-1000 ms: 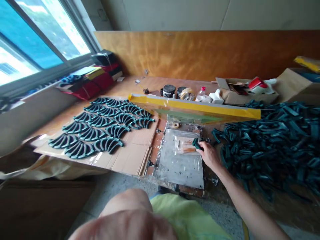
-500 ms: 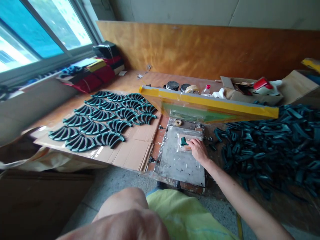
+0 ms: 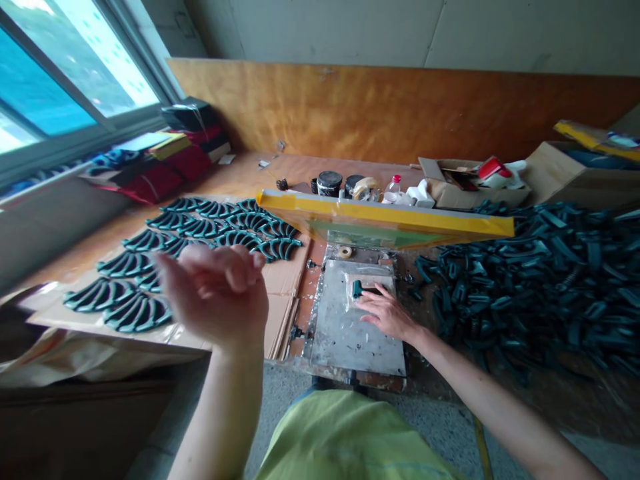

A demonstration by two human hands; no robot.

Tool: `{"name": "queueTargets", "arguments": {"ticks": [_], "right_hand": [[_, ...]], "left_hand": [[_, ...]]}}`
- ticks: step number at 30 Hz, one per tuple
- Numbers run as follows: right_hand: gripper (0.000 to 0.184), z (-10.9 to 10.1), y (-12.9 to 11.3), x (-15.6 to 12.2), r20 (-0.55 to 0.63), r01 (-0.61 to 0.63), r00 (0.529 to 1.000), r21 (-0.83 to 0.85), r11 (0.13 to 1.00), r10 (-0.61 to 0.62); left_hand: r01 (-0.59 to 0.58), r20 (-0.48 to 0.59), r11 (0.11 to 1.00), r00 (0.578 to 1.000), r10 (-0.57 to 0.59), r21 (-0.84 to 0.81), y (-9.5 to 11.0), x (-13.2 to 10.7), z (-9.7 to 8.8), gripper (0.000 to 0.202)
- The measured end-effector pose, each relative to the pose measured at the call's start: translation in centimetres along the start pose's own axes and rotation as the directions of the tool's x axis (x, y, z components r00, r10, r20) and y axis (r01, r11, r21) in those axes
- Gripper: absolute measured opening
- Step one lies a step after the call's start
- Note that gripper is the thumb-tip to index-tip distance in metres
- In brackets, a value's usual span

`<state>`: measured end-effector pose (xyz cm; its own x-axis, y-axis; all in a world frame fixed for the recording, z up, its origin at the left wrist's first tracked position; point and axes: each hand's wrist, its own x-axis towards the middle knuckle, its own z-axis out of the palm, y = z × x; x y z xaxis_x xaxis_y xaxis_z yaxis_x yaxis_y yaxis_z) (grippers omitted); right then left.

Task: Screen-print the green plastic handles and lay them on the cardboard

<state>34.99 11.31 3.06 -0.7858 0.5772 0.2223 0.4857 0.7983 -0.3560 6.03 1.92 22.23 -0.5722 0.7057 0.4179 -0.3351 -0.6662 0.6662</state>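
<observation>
My right hand (image 3: 387,317) lies flat with its fingers apart on a clear plastic sheet (image 3: 360,307), which covers a scuffed metal plate (image 3: 350,340). Its fingertips are just below a small dark green rubbery piece (image 3: 357,289), and the hand holds nothing. My left hand (image 3: 215,293) is raised, blurred, with its fingers curled, above a cardboard sheet (image 3: 285,307). Rows of dark green arched pieces (image 3: 200,229) lie on that sheet, and the hand hides part of them. Its curled fingers hide the palm, so I cannot tell whether it holds anything.
A yellow-taped screen frame (image 3: 385,217) is tilted up behind the plate. To the right lies a large heap of dark green pieces (image 3: 530,280). Jars (image 3: 329,183), a plastic bottle (image 3: 395,187) and a cardboard box (image 3: 473,190) stand at the back.
My left hand has risen into view over the cardboard. My right hand has moved left, spread its fingers and come off the green piece. The view has shifted slightly.
</observation>
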Motion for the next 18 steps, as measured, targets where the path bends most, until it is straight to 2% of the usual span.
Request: {"name": "queueTargets", "arguments": {"ticks": [1, 2, 4, 5, 7, 9, 10, 11, 12, 13, 14, 15, 16, 18], "right_hand": [[0.027, -0.7, 0.0, -0.6, -0.049, -0.041, 0.998, 0.012, 0.999, 0.042], [0.026, -1.4, 0.3, -1.1, -0.104, -0.112, 0.988, 0.022, 0.993, 0.114], [0.025, -2.9, 1.6, -1.9, -0.196, -0.279, 0.938, 0.057, 0.959, 0.285], [0.026, -3.7, 2.5, -2.3, -0.223, -0.351, 0.906, 0.083, 0.933, 0.360], [0.028, -5.4, 4.8, -2.8, -0.261, -0.462, 0.835, 0.147, 0.875, 0.485], [0.030, -7.2, 7.0, -3.0, -0.308, -0.542, 0.751, 0.217, 0.812, 0.584], [0.030, -8.0, 7.9, -2.8, -0.336, -0.566, 0.709, 0.251, 0.785, 0.619], [0.031, -8.8, 8.5, -2.4, -0.360, -0.574, 0.680, 0.282, 0.769, 0.639], [0.033, -9.3, 8.8, -1.7, -0.377, -0.565, 0.670, 0.300, 0.768, 0.640], [0.034, -9.7, 8.7, -0.8, -0.389, -0.540, 0.684, 0.298, 0.787, 0.617], [0.035, -9.8, 8.5, 0.4, -0.396, -0.503, 0.719, 0.272, 0.820, 0.572], [0.038, -9.7, 8.0, 1.8, -0.398, -0.461, 0.761, 0.224, 0.859, 0.512], [0.043, -9.4, 7.4, 3.3, -0.388, -0.421, 0.806, 0.153, 0.894, 0.446], [0.058, -8.4, 6.2, 6.2, -0.321, -0.366, 0.884, -0.020, 0.930, 0.341]], "left_hand": [[0.053, -0.018, 0.997, 0.999, -0.052, 0.062, -2.3, 2.1, 1.2, 0.042], [0.169, -0.013, 0.978, 0.986, -0.169, 0.125, -4.4, 3.8, 2.1, 0.039], [0.361, -0.012, 0.898, 0.929, -0.370, 0.251, -7.3, 5.9, 3.1, 0.044], [0.422, -0.014, 0.854, 0.898, -0.439, 0.305, -8.1, 6.3, 3.1, 0.049], [0.465, -0.026, 0.797, 0.869, -0.494, 0.385, -8.7, 6.0, 2.1, 0.055], [0.486, -0.035, 0.762, 0.852, -0.523, 0.428, -8.1, 4.7, 0.2, 0.058], [0.522, -0.042, 0.726, 0.823, -0.566, 0.448, -7.7, 3.7, -1.1, 0.060], [0.577, -0.053, 0.667, 0.773, -0.632, 0.472, -7.3, 2.5, -2.4, 0.061], [0.639, -0.075, 0.588, 0.706, -0.704, 0.496, -7.1, 1.2, -3.8, 0.062], [0.698, -0.102, 0.494, 0.624, -0.774, 0.518, -7.1, -0.2, -5.2, 0.062], [0.737, -0.124, 0.418, 0.556, -0.822, 0.531, -7.4, -1.6, -6.6, 0.063], [0.757, -0.140, 0.372, 0.515, -0.846, 0.538, -8.0, -3.1, -7.9, 0.065], [0.761, -0.142, 0.353, 0.498, -0.856, 0.544, -8.7, -4.5, -9.1, 0.071], [0.740, -0.144, 0.356, 0.517, -0.844, 0.571, -10.6, -6.9, -11.1, 0.086]]}}
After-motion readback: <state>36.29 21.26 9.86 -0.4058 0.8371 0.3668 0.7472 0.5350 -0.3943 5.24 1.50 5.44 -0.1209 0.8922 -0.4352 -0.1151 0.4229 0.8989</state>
